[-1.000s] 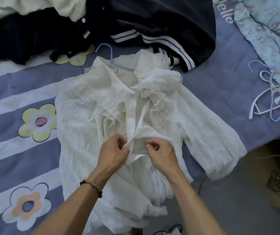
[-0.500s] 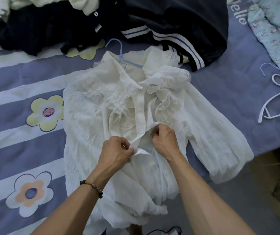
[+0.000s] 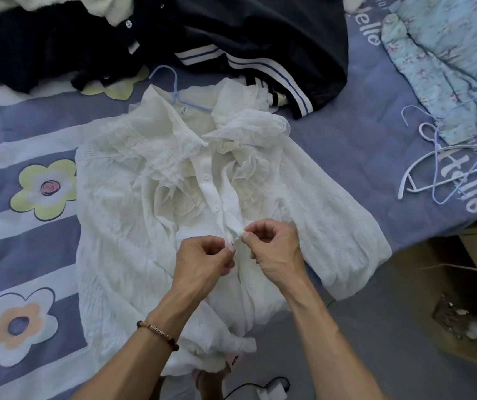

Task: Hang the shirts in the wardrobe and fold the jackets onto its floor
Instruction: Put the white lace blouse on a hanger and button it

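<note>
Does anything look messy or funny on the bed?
Yes. The white ruffled blouse hangs partly off the bed edge, and its lower front gapes open where both hands pinch it. Dark jackets lie heaped at the top, and spare hangers sit tangled at the right.

Soft, even daylight with no hard shadows; only faint shading lies beneath the hands [image 3: 240, 255]. The white shirt [image 3: 133, 226] is bright, its folds near overexposure. Wide-angle distortion bends the bed [image 3: 23, 134] stripes toward the edges. Lower right corner is dim and slightly blurred.
</note>
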Available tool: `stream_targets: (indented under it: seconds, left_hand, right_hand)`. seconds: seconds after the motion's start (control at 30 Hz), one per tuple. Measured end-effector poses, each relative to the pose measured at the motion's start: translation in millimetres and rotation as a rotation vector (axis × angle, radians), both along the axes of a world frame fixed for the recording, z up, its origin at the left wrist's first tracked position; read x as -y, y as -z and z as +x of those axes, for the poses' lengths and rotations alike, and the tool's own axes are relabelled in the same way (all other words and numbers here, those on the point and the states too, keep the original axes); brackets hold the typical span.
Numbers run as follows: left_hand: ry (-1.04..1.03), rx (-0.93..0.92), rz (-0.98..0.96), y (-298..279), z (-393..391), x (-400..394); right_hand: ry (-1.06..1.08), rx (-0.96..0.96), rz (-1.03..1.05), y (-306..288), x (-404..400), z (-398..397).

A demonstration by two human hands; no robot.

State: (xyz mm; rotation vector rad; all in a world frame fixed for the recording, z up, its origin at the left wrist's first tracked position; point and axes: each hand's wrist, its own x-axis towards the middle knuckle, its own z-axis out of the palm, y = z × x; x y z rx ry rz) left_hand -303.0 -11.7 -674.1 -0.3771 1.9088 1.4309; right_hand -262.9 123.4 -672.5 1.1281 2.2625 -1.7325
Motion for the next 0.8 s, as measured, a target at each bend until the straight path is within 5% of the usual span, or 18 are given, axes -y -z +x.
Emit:
stream_targets:
  seconds: [0.6,0.8]
  left_hand:
    - [0.089,-0.12,-0.02,1,8,-10]
    - [-0.063,0.144,0.13,2,-9,-5]
  right_hand:
    - [0.009,-0.007,-0.013,5,11,9]
    - [0.021,-0.007,-0.051,11,12,5]
